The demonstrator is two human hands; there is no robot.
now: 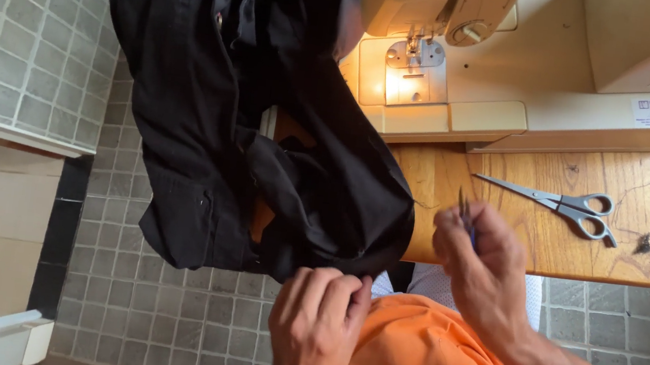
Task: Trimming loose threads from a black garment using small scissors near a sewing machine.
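far left, grey tiled floor [24, 34] and a pale ledge; nothing happening there; moving in, the black garment [210, 112] hangs in a big heap off the bench [648, 211] edge, most of its weight draped over the side, its upper part bunched up by the sewing machine [468, 68]; risk here, as i judge it: that hanging weight could drag the cloth out of the grip or off the bench altogether; the left hand [317, 320] is down at the lower hem, fingers closed together, pinching the fabric edge just above the orange shirt [418, 364]; next across, the right hand [479, 265] is raised and apart from the cloth, fingers clamped on a thin dark pointed tool [464, 211], tip up; what kind of tool is too small to tell; a slip of that point could nick the pinching fingers or snag the fabric, judging by how near the two hands sit; further right, grey scissors [567, 206] lie flat on the bench, untouched, well clear of both hands; a tuft of dark thread scraps [643, 243] sits beyond them; machine lamp lit over the needle plate.
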